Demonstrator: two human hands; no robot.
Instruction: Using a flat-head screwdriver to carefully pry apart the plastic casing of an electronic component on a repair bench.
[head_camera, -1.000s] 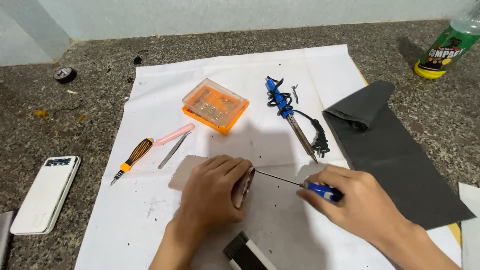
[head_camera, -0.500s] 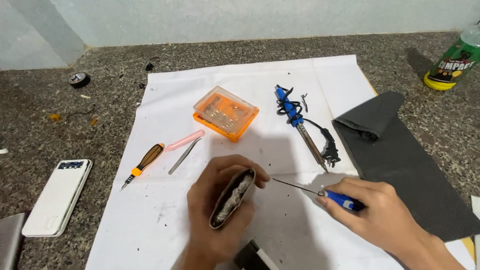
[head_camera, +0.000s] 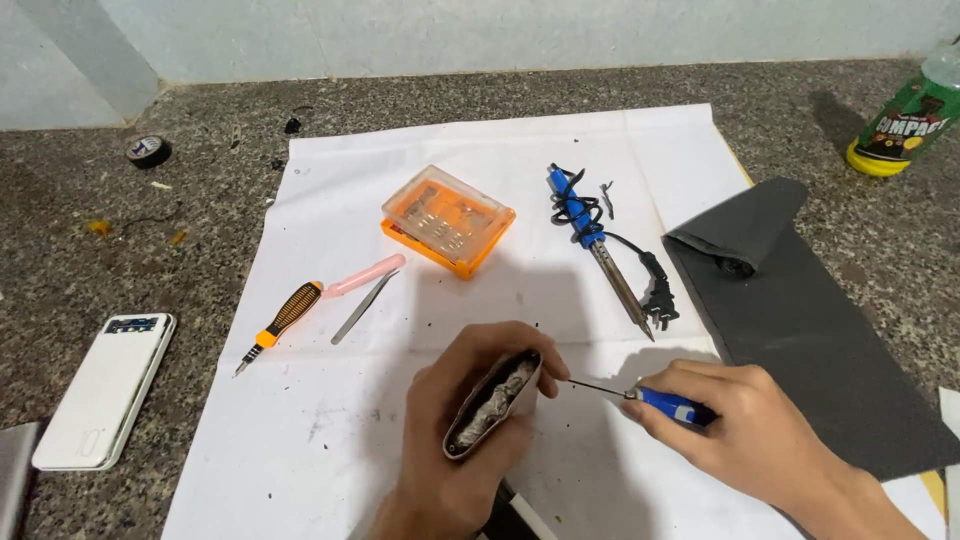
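- A speckled stone bench (head_camera: 120, 230) is covered in the middle by a white paper sheet (head_camera: 300, 440) — the landmark here.
- A dark grey mat (head_camera: 820, 340) is laid off the sheet's right edge.
- A white power bank (head_camera: 105, 390) is seen left of the sheet.
- An orange bit case (head_camera: 447, 220) is set on the sheet's upper middle, a blue soldering iron (head_camera: 590, 235) to its right.
- Over the sheet's lower middle, the left hand (head_camera: 460, 440) is clamped around an opened small device (head_camera: 493, 402) — held on edge.
- The right hand (head_camera: 740, 440) is closed on a blue-handled screwdriver (head_camera: 650, 400), its tip brought just beside the device.
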